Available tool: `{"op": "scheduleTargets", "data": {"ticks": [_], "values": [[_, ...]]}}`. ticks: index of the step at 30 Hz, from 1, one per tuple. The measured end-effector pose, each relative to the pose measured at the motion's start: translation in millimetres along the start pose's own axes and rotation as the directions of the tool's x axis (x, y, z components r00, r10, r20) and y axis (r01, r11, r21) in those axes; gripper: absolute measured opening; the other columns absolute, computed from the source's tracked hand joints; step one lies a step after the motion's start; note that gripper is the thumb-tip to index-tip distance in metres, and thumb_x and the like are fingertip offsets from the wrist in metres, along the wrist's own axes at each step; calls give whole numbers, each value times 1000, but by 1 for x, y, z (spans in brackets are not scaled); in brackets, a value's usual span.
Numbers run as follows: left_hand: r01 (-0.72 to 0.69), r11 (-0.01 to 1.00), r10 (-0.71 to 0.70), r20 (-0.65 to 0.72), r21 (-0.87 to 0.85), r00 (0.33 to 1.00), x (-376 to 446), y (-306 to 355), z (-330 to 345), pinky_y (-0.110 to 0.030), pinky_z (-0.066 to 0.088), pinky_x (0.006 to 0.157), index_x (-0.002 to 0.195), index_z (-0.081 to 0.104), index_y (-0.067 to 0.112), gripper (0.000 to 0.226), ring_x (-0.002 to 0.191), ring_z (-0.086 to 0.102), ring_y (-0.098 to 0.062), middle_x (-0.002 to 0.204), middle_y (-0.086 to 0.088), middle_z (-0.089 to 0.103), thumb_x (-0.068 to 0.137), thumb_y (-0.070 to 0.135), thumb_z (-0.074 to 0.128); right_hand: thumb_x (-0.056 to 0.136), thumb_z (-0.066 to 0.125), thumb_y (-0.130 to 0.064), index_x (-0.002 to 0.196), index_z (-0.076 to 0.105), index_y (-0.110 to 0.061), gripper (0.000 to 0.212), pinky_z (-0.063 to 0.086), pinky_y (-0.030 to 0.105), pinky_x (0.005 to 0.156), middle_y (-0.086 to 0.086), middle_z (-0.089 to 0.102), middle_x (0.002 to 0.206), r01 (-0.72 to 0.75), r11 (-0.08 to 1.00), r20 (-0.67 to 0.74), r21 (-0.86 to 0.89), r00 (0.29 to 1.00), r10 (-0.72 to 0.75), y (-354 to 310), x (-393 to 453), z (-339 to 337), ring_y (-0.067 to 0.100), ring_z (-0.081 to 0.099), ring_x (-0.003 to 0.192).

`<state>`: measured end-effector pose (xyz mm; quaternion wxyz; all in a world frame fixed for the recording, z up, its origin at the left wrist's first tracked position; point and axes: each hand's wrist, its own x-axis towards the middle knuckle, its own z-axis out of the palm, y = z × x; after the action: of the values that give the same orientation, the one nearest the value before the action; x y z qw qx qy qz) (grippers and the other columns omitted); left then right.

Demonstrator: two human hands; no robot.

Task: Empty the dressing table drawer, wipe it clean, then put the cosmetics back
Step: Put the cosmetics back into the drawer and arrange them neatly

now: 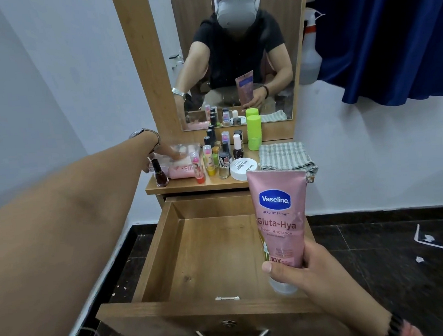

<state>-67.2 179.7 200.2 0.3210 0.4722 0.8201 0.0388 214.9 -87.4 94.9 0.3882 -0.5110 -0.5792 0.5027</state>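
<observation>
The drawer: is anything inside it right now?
Empty. The drawer is pulled open and only its bare wooden bottom shows.

A person seated at a wooden dressing table holds a pink Vaseline lotion tube upright in the right hand above the open drawer, while the left hand reaches to a clear pouch among nail polish bottles, a green container, a white jar and a folded striped cloth; the mirror reflects the scene
</observation>
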Motion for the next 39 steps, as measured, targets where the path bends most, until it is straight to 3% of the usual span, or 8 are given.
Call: {"op": "scheduleTargets", "data": {"ticks": [6,12,17,21,23,30,36,39], "values": [[6,948,-5,4,-319,1000,6,-23,-6,-39,45,99,132,45,6,67,113,50,-26,125,-10,51,78,29,77,76,77,-32,105,52,-41,39,50,6,63,-26,67,91,-2,1000,-5,-6,1000,2,1,1,-1,-6,64,90],[74,545,18,100,-835,995,25,-59,-17,-30,49,88,122,53,7,30,94,58,-16,117,-4,58,93,13,60,76,77,-32,106,54,-39,39,50,7,64,-31,66,91,7,1000,6,-19,1000,-7,4,1,-1,-10,62,90],[5,405,38,22,-915,999,13,-90,-31,-29,47,89,115,50,11,20,100,52,-15,106,-2,56,96,16,55,76,77,-29,108,57,-34,37,50,9,63,-25,69,91,8,1000,-4,-19,1000,-8,3,1,-1,-5,65,88],[-67,337,22,-63,-939,998,-8,-120,-54,-26,55,57,106,49,16,7,81,51,-12,110,2,53,100,18,46,77,77,-29,105,59,-36,34,50,16,72,-17,71,92,13,1000,-40,-15,999,-14,2,0,0,0,68,87],[-115,305,15,-116,-945,993,-21,-136,-68,-26,54,56,96,52,16,11,78,50,-12,117,2,50,101,18,43,78,77,-30,104,61,-35,31,49,19,74,-17,71,92,21,1000,-71,0,997,-21,1,-1,-1,1,68,87],[-220,335,120,-190,-916,974,-81,-177,-76,-20,55,51,96,56,13,10,81,55,-10,107,-1,55,98,17,47,83,71,-30,124,56,-28,44,54,31,89,-11,71,103,64,991,-182,117,982,-42,0,-3,0,5,68,96],[-249,517,371,-47,-819,927,-165,-166,-3,-14,53,53,74,76,9,36,61,64,-5,79,2,71,94,16,47,89,65,-21,119,60,-20,31,52,38,95,0,71,107,94,963,-253,252,967,-29,-10,-14,-4,17,67,101],[-266,561,433,3,-784,902,-182,-152,45,-20,55,58,86,71,5,24,64,63,-10,79,-2,70,93,14,49,88,66,-22,122,60,-16,35,51,42,98,4,70,110,114,957,-344,266,939,-16,-18,-23,-13,22,66,105]]}}
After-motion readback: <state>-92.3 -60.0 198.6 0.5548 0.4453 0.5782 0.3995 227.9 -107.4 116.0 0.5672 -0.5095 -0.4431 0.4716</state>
